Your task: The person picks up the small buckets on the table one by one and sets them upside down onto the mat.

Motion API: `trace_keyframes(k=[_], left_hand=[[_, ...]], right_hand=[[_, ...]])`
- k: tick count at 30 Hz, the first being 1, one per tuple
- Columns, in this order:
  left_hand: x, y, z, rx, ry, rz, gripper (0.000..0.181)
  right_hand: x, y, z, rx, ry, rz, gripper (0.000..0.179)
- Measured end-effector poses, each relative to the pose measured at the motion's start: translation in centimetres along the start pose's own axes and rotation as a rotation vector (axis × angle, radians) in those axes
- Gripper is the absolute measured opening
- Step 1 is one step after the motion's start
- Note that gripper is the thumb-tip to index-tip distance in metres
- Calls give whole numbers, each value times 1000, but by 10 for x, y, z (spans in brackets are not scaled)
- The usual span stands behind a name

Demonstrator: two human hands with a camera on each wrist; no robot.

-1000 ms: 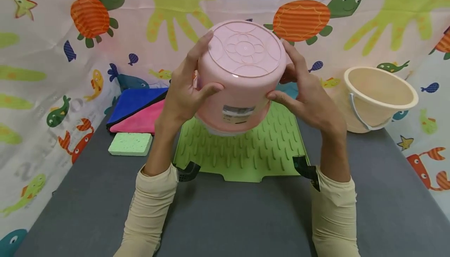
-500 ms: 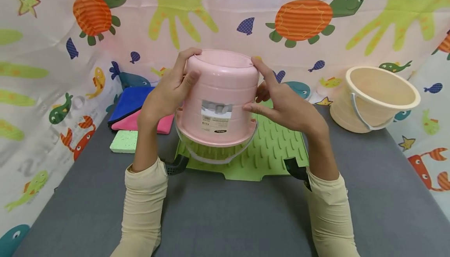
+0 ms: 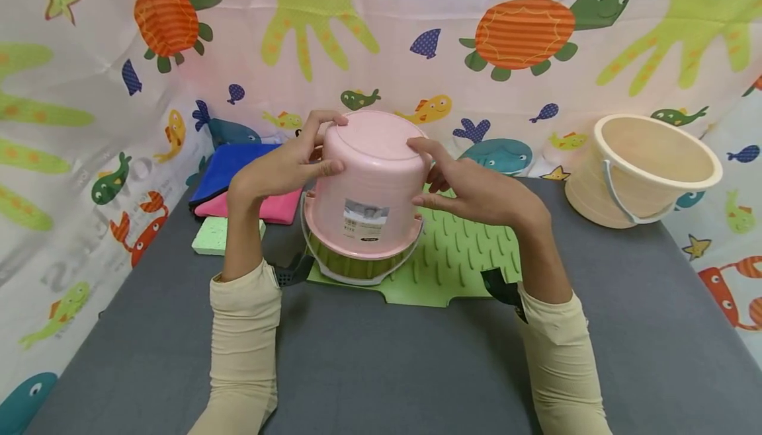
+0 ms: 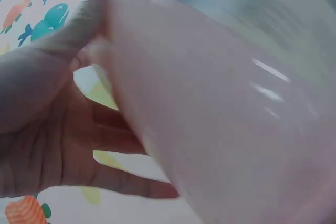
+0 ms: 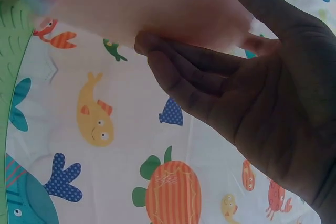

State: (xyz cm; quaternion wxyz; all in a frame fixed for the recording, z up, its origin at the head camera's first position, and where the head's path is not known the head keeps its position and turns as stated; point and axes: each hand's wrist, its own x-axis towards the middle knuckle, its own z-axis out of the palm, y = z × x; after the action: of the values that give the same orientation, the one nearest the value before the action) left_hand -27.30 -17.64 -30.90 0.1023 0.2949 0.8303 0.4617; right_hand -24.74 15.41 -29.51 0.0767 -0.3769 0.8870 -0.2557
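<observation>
A pink bucket (image 3: 370, 180) is upside down above the left part of a green ridged mat (image 3: 476, 256), its base up and slightly tilted. A paper label shows on its side, and its pale handle hangs below the rim at the front. My left hand (image 3: 276, 169) grips the base end from the left, thumb on the near side. From the right, my right hand (image 3: 479, 190) holds it the same way. The left wrist view shows the bucket wall (image 4: 210, 108) blurred close up. Whether the rim touches the mat I cannot tell.
To the right stands a cream bucket (image 3: 643, 184), upright with its handle down. Folded blue and pink cloths (image 3: 235, 165) lie at the back left, with a pale green sponge (image 3: 211, 237) in front. A patterned curtain (image 3: 381, 38) hangs behind the grey table (image 3: 387, 369).
The pink bucket has come down towards the mat and a little left, tipping so its base faces more upward. Both hands keep hold of it and have moved down with it.
</observation>
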Motion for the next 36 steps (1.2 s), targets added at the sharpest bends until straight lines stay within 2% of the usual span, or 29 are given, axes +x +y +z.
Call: trace_keyframes(k=[4,6,12,16,20,27,36], left_hand=[[-1,-5,-2,50,-76,-52,76],[0,-8,-2,73,-103,-78,76],[1,-16,-4,84,-126,-122,71],[2,-20,-4,111,-121,-124,68],[3,-22,-5,93,-111,-113,66],[3,-26,-5,51,-110,-117,64],[4,-29,-7,55,-107,-96,62]], right_hand=[[4,1,4,-52,-88,-31,68],[6,1,6,-69,-142,-24,67],[9,-2,10,-38,-227,20,71],[9,-4,11,-25,-234,-12,67],[8,-6,12,-36,-218,-42,64],[9,-8,16,-45,-192,-53,59],[11,-10,16,-68,-169,-52,47]])
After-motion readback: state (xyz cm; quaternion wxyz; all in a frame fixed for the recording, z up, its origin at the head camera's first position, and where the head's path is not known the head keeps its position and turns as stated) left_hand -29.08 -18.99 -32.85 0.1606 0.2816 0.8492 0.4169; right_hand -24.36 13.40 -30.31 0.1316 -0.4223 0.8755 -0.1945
